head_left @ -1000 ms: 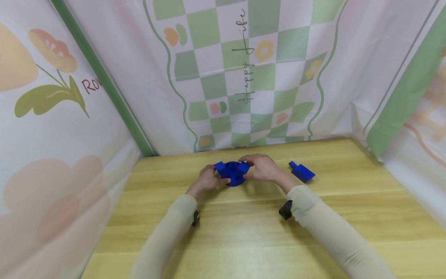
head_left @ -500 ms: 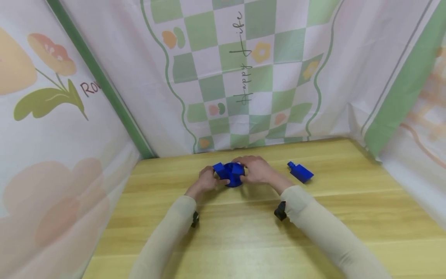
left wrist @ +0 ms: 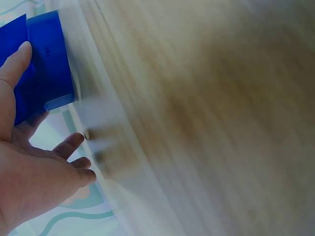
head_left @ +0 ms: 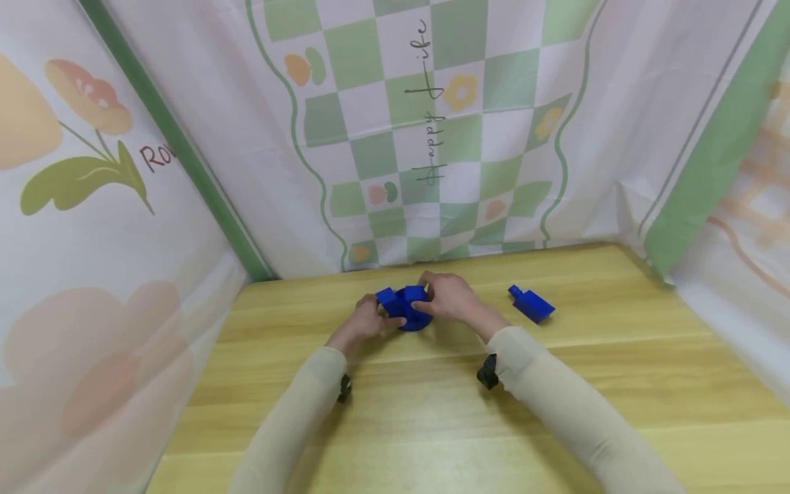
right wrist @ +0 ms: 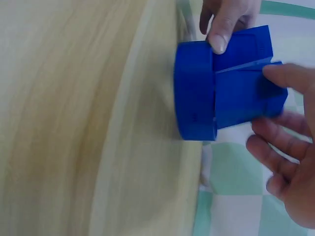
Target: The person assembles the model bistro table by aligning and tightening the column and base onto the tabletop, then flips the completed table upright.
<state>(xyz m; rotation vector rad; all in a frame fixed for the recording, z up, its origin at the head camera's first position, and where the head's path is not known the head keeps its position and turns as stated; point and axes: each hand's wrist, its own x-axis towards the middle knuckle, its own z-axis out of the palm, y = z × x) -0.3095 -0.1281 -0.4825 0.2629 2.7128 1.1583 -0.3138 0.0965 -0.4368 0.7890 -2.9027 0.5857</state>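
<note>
A round blue base (head_left: 417,322) rests on the table with two blue blocks standing on it. My left hand (head_left: 365,318) grips the base and the left block (head_left: 388,299), its thumb on the base's near rim. The right block (head_left: 414,293) is pinched between the thumb and fingers of my right hand (head_left: 453,298). In the right wrist view both blocks rise side by side from the round base (right wrist: 194,93), the right hand's thumb lying on one block (right wrist: 243,96). Seen from the left wrist, the left thumb presses the blue part (left wrist: 48,59).
Another blue block with a narrow knobbed end (head_left: 534,306) lies on the wooden table (head_left: 420,412), right of my right hand. Printed curtains (head_left: 457,137) hang behind the table's back edge and at both sides.
My right hand has moved left with the right block, which now stands closer to the left block. Its thumb has shifted onto that block's near side. My left hand has hardly moved.
</note>
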